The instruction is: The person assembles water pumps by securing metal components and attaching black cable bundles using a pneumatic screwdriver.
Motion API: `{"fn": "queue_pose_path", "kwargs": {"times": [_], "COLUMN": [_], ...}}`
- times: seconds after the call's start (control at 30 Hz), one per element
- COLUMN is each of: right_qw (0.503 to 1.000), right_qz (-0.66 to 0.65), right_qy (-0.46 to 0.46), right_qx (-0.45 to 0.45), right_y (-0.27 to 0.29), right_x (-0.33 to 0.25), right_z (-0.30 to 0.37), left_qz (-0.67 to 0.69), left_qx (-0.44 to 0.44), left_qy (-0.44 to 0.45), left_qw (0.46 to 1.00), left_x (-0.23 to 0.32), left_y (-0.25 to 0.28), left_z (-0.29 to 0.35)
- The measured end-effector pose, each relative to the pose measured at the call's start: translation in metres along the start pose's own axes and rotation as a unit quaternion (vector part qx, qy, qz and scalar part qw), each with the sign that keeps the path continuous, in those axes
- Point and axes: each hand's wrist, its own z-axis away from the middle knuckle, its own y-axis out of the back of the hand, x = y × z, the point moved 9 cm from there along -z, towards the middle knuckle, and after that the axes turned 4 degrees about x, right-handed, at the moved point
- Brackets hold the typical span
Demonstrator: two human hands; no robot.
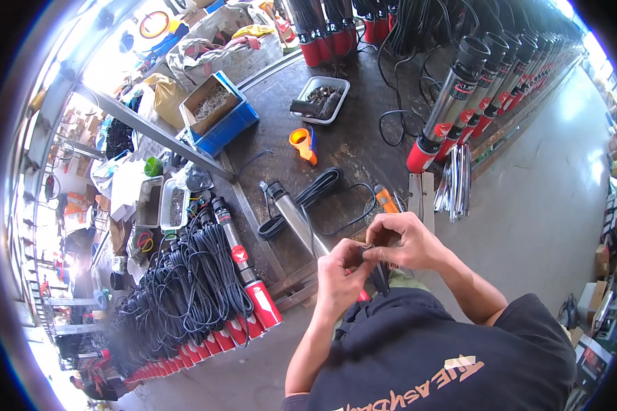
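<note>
Close to my body, my left hand (338, 275) and my right hand (410, 240) meet fingertip to fingertip. Both are closed in a pinch around something small and dark, too hidden by the fingers to name. Just under them a black pointed piece (380, 279) shows against my clothes. A silver cylindrical pump (296, 218) with a black cap lies slanted on the bench, its near end passing behind my left hand. Beside it rests a coil of black cable (322, 185), with a loop running toward my right hand. An orange-handled tool (386, 198) lies just beyond my right hand.
Rows of silver-and-red pumps (440, 113) stand at the right edge, and more with bundled cables (212, 274) at the left. On the bench are a white tray of small parts (345, 85), an orange-and-blue tape dispenser (303, 145) and a blue bin (243, 120).
</note>
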Motion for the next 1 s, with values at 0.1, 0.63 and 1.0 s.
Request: {"fn": "queue_pose_path", "kwargs": {"times": [0.1,0.63,1.0], "right_qw": [0.999,0.946,0.957], "right_qz": [0.004,0.159,0.059], "right_qy": [-0.032,-0.268,-0.220], "right_qx": [0.021,0.092,0.180], "right_y": [0.004,0.015,-0.014], "right_x": [0.017,0.219,0.250], "right_z": [0.003,0.079,0.039], "left_qz": [0.002,0.026,-0.440], "left_qx": [0.023,0.037,-0.161], "left_qy": [0.001,0.080,-0.131], "left_qw": [1.000,0.996,0.874], "left_x": [-0.009,-0.169,-0.205], "left_y": [-0.009,-0.033,-0.008], "left_z": [-0.002,-0.109,-0.161]}}
